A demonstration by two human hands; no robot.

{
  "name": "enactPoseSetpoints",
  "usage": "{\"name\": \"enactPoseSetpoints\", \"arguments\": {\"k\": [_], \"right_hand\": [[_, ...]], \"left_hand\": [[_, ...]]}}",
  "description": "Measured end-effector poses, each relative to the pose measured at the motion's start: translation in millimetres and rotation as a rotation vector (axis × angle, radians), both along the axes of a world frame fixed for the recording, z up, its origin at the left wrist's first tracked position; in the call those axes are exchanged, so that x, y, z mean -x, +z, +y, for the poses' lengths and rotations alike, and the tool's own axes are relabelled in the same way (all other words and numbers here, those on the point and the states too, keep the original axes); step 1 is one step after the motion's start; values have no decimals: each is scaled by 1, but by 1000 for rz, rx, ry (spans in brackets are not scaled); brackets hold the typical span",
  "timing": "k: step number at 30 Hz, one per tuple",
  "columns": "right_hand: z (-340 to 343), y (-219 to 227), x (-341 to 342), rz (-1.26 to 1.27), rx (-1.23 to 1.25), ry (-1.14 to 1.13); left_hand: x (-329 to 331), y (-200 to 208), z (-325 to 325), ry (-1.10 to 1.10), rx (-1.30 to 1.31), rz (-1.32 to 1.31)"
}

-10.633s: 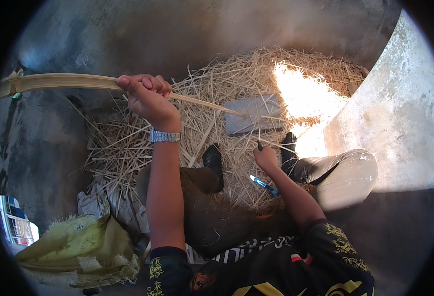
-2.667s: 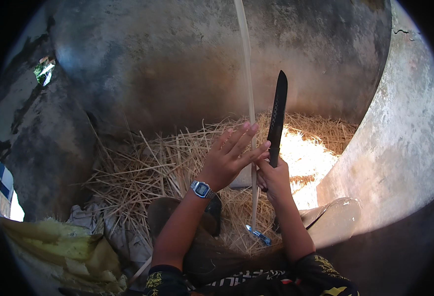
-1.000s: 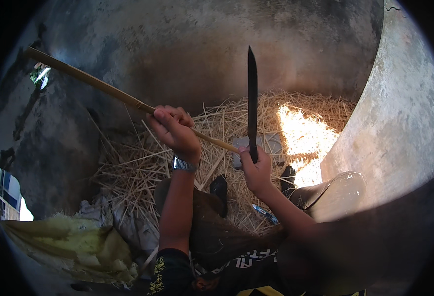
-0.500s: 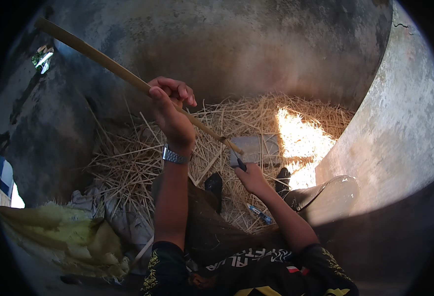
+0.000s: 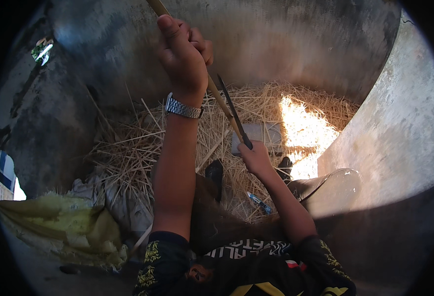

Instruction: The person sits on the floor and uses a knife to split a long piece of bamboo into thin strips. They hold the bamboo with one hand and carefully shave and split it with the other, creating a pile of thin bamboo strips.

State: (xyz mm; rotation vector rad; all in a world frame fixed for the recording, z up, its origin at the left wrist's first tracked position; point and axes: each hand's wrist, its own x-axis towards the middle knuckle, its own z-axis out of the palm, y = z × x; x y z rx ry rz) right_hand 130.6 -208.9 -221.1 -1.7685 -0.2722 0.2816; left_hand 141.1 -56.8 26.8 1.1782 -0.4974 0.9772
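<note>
From up here I read everything off the bamboo stick point(image 5: 222, 101), which runs on a long slant from the top edge of the view, up and to the left, down toward the grey block point(image 5: 269, 134) lying on the straw point(image 5: 128, 153). My left hand point(image 5: 185, 54) is wrapped shut around the stick high on its length, knuckles up, a metal wristwatch point(image 5: 183, 107) just below on the wrist. My right hand point(image 5: 255, 159) sits at the stick's lower end, fist closed on the handle of a dark knife point(image 5: 232, 111), whose blade points up and slightly left, so its long axis lies almost along the stick, and the two appear to touch where the blade meets the wood (whether the edge is biting in or only resting I cannot tell). So the stick reaches the right hand from above and left, and the right hand is the nearer one to its lower end and to the block; the left hand is well up the stick from there. Below the stick's lower end a dark shoe point(image 5: 214, 173) rests on the straw, and well left of it lies a heap of yellow-green husks point(image 5: 64, 232).
</note>
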Motion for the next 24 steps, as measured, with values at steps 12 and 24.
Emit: {"name": "enactPoseSetpoints", "arguments": {"k": [12, 24], "right_hand": [[-10, -72, -17, 158, 165, -85], [15, -10, -14, -42, 63, -94]], "left_hand": [[4, -2, -13, -24, -46, -9], [5, 2, -21, 27, 39, 3]]}}
